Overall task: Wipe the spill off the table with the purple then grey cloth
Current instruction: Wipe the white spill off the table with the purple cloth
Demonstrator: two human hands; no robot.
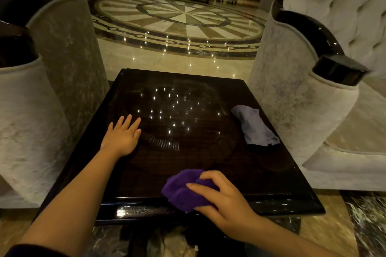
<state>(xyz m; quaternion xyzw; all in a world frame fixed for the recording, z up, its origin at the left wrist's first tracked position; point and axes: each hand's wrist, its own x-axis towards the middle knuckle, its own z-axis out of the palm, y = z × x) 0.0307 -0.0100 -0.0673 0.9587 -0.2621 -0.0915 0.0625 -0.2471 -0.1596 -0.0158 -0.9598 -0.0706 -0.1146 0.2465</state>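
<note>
A dark glossy square table (271, 175) fills the middle of the view. My right hand (223, 200) grips a bunched purple cloth (181, 190) at the table's near edge, pressing it on the surface. My left hand (123, 135) lies flat on the table's left side with its fingers spread and nothing in it. A crumpled grey cloth (253, 125) lies alone on the right side of the table. Ceiling lights reflect in the shiny top, and I cannot make out the spill among them.
A pale upholstered armchair (302, 100) stands close to the table's right side, and another armchair (41, 100) close to its left. Beyond the far edge stretches a polished marble floor (183, 19) with a round inlay.
</note>
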